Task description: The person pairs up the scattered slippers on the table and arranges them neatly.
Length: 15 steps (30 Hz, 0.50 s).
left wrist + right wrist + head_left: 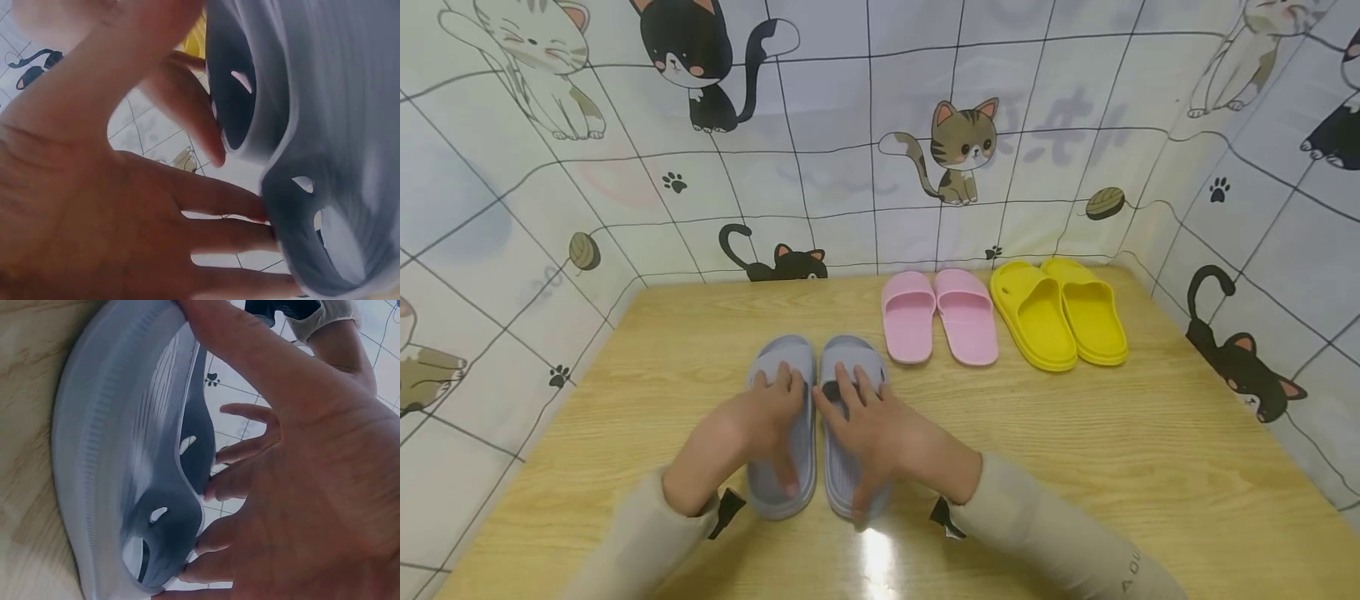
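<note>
Two grey slippers stand side by side on a wooden tabletop, toes pointing away: the left slipper and the right slipper. My left hand lies over the left slipper, its fingertips touching the strap and its thumb toward the heel. Over the right slipper spreads my right hand, with fingers on the strap and thumb toward the heel end. In the left wrist view, straight fingers meet the strap edge. The right wrist view shows the right slipper's ridged side close to the table.
Behind and to the right, a pair of pink slippers stands beside a pair of yellow slippers. A cat-patterned tiled cloth rises along the back and both sides of the wooden tabletop.
</note>
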{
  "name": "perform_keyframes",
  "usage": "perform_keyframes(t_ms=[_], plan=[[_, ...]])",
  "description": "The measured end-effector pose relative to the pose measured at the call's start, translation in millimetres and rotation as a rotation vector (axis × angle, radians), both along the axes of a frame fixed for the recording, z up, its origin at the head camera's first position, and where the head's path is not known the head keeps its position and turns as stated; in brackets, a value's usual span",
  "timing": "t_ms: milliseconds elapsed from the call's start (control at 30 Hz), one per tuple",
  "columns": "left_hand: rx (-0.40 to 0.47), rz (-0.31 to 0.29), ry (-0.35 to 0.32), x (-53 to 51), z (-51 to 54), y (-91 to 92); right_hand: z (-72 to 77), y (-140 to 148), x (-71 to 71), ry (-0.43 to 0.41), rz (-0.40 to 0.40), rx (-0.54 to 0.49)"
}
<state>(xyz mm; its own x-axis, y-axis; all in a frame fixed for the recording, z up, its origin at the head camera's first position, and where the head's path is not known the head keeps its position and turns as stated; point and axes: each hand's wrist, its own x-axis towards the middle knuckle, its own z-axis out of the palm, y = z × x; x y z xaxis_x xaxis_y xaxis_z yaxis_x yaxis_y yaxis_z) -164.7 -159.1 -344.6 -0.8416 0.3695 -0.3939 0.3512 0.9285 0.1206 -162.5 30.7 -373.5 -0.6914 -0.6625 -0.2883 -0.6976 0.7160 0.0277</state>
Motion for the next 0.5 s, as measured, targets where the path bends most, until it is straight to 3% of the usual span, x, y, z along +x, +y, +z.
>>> perform_keyframes(t_ms=[267,500], plan=[[0.014,0.0,-0.032,-6.2,-5.8,-3.0,-3.0,-0.5,-5.4,-0.02,-0.002,-0.04],[0.026,-0.013,-0.023,-11.9,-11.6,-6.2,-6.7,-0.3,-13.1,-0.028,-0.002,-0.065]])
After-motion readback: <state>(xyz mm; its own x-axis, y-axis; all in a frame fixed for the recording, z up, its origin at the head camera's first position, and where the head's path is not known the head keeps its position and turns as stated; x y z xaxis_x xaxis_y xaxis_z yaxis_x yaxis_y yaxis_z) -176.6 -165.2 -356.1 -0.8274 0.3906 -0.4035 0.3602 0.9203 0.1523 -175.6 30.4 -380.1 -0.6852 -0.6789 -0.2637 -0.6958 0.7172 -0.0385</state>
